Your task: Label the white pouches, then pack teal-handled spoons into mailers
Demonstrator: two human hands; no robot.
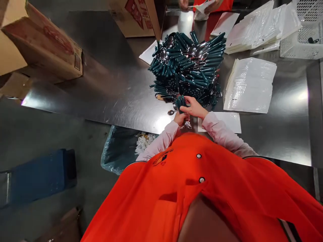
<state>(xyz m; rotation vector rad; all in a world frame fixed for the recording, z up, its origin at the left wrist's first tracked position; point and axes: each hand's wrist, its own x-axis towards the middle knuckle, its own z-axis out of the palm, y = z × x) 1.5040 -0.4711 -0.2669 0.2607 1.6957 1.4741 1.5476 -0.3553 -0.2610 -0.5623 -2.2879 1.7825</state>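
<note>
A bunch of spoons (180,102) with dark green handles is gripped between my hands, handles up, metal ends down by my body. My left hand (181,118) is closed round the lower, metal part. From the right, my right hand (194,108) wraps its fingers and thumb against the green handles. Just beyond them lies a large heap of green-handled cutlery (189,64), spoon bowls showing among the handles. A loose spoon (171,112) rests on the table left of my hands. Under my right wrist is a white sheet or pouch (227,121).
The steel table (121,84) carries stacks of white plastic pouches (249,84) and a white perforated basket (300,43) at right. Cardboard boxes (47,50) stand left and behind. A lined bin (118,144) sits below the edge. Across the table, another person's hands (212,6) hold something white.
</note>
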